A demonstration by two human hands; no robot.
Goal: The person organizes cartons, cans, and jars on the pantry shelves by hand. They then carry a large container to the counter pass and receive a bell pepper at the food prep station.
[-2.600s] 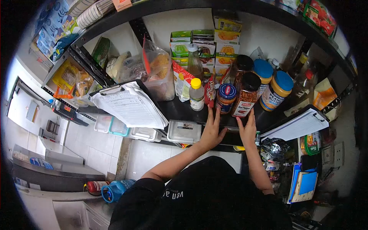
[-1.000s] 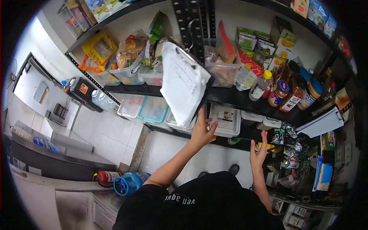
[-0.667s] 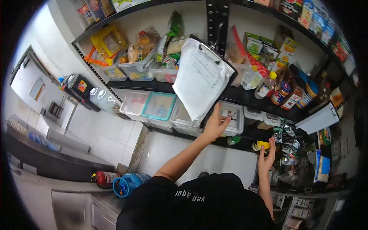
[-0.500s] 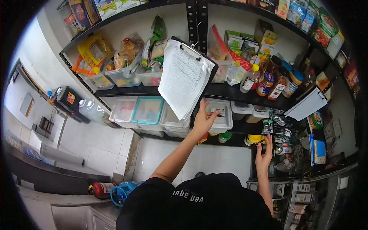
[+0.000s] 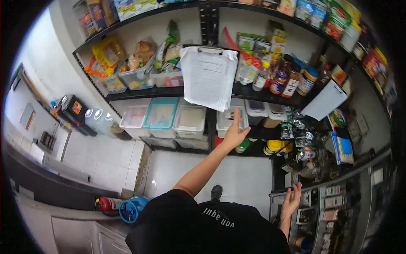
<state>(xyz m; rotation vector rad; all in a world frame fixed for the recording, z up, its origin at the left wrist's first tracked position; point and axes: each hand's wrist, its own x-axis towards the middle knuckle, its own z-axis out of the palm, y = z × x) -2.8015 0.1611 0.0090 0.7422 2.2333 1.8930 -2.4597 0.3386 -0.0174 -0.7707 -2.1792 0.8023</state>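
Note:
A clipboard with a thick stack of written sheets (image 5: 209, 78) hangs against the shelf post. Below and to the right of it, my left hand (image 5: 236, 134) reaches out with its fingers extended, holding nothing. It overlaps the view of a lidded clear box (image 5: 223, 122) on the lower shelf; I cannot tell whether it touches the box. Lower on the right, my right hand (image 5: 291, 202) is open, fingers spread and holding nothing, near a rack of small jars and packs (image 5: 332, 203).
Bottles and jars (image 5: 292, 84) line the middle shelf, beside a second clipboard (image 5: 325, 100). Lidded boxes, one with a teal rim (image 5: 162, 113), fill the lower left. A blue gas cylinder (image 5: 130, 210) and a fire extinguisher (image 5: 108, 205) stand behind on the left.
The clipboard has swung from a tilt to hanging nearly straight. My left hand has moved right, away from its edge. My right hand has dropped back toward my body.

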